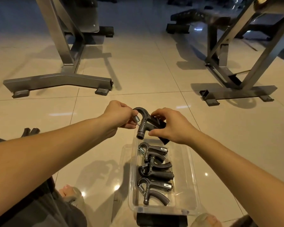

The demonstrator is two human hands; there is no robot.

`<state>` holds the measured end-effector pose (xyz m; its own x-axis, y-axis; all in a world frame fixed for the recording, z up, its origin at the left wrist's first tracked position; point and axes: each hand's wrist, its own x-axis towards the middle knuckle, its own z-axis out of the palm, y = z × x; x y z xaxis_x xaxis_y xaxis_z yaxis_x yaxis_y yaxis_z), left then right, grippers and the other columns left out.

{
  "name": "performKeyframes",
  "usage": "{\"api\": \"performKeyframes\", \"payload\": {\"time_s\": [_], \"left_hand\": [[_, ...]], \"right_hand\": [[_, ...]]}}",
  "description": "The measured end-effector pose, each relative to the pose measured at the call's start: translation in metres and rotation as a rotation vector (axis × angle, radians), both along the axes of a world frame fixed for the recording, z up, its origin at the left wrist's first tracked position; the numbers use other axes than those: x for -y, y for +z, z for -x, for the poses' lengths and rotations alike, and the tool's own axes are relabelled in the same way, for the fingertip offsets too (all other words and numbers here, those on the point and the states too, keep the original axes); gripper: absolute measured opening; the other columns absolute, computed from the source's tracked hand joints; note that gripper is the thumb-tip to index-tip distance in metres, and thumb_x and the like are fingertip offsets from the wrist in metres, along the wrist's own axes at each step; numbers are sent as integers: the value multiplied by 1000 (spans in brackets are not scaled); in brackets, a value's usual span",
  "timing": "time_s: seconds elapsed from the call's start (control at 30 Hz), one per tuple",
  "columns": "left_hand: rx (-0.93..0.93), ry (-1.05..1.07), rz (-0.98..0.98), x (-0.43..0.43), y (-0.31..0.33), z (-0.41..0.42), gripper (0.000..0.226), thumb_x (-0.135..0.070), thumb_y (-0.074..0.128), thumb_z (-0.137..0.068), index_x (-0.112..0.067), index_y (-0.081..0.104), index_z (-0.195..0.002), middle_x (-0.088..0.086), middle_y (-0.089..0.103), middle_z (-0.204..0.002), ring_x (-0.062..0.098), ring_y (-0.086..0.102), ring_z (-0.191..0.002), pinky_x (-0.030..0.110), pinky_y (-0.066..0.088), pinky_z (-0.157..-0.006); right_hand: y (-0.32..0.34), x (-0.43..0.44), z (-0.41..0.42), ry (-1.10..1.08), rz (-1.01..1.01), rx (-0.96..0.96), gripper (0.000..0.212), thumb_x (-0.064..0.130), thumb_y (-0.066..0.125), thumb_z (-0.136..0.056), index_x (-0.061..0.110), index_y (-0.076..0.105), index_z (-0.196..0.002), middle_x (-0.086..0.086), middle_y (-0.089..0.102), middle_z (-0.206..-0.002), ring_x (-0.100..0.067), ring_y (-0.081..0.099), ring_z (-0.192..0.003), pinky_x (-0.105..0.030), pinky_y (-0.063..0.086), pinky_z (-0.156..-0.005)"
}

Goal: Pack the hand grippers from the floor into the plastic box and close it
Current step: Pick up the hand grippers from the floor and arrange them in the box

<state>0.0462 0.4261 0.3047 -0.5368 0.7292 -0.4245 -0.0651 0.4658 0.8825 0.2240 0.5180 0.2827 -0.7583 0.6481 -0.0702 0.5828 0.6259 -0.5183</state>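
A clear plastic box (189, 177) lies open on the tiled floor in front of me. Three black hand grippers lie inside it, one at the far end (152, 151), one in the middle (156, 171) and one at the near end (154, 190). Just above the box's far end I hold another black hand gripper (145, 126) with both hands. My left hand (120, 115) pinches it at the metal spring. My right hand (170, 126) curls round its handles, which it partly hides.
Two grey steel bench frames stand on the floor ahead, one at the left (59, 82) and one at the right (236, 92). A dark object (30, 131) lies on the tiles by my left forearm. A black block (161, 219) sits against the box's near end. My feet are on either side.
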Motion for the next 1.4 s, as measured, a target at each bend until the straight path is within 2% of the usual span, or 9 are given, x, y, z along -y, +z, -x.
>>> {"api": "performKeyframes", "payload": {"time_s": [0.17,0.27,0.33,0.43,0.57,0.83,1.03,1.27,1.4], "left_hand": [[10,-48,9,-3,-12,-1,16,-4,65,-95,6,64,-107,23,72,-90,26,70,-66,34,62,-58],[-328,-335,98,-2,-40,6,22,-25,69,-94,-6,70,-104,15,75,-95,28,73,-85,44,63,-76],[-618,-612,244,2,-62,8,53,-47,75,-86,-10,67,-123,11,70,-121,26,67,-107,41,55,-94],[-931,-1004,384,6,-98,1,106,-69,75,-71,-10,39,-151,11,36,-159,28,37,-143,39,35,-115],[-1137,-1177,343,13,-129,2,127,-78,72,-65,-10,19,-158,12,6,-168,29,7,-154,43,9,-124],[-979,-1181,215,20,-145,13,141,-78,68,-69,-7,-15,-157,10,-22,-165,21,-16,-154,27,-10,-120],[-977,-1221,203,14,-145,21,145,-83,68,-63,-8,-11,-158,8,-22,-166,20,-16,-154,29,-6,-123],[-980,-1205,204,13,-144,19,146,-83,70,-61,-8,-8,-159,7,-20,-166,20,-14,-154,26,-5,-120],[-973,-1195,201,14,-144,19,146,-82,71,-61,-8,-8,-159,7,-20,-166,19,-14,-154,25,-6,-119]], "right_hand": [[-12,-8,0,12,-165,79,64,44,79,-79,27,56,-136,5,62,-117,-19,60,-104,-42,52,-89],[-28,-17,-5,-3,-140,189,62,39,79,-79,27,56,-135,4,62,-119,-21,60,-107,-42,52,-91],[-49,-22,-9,-41,-116,266,59,38,80,-79,26,58,-133,3,63,-119,-23,60,-108,-43,52,-91],[-87,-28,-11,-70,-84,381,47,34,80,-78,23,64,-120,2,67,-111,-25,64,-102,-42,55,-88],[-129,-36,-5,-38,-49,495,43,29,80,-79,18,63,-117,-2,66,-111,-26,64,-97,-39,56,-80],[-204,-38,19,-48,-2,436,55,24,76,-83,20,57,-134,-2,60,-118,-27,61,-106,-40,56,-85],[-228,-44,6,-13,-12,403,61,26,75,-87,15,51,-143,-4,56,-137,-27,54,-124,-41,48,-101],[-231,-47,5,32,36,450,72,23,71,-86,18,40,-151,-6,50,-144,-27,49,-130,-42,44,-106],[-236,-40,-4,14,-11,521,83,38,75,-84,25,32,-153,-4,44,-147,-27,44,-133,-45,41,-106]]}}
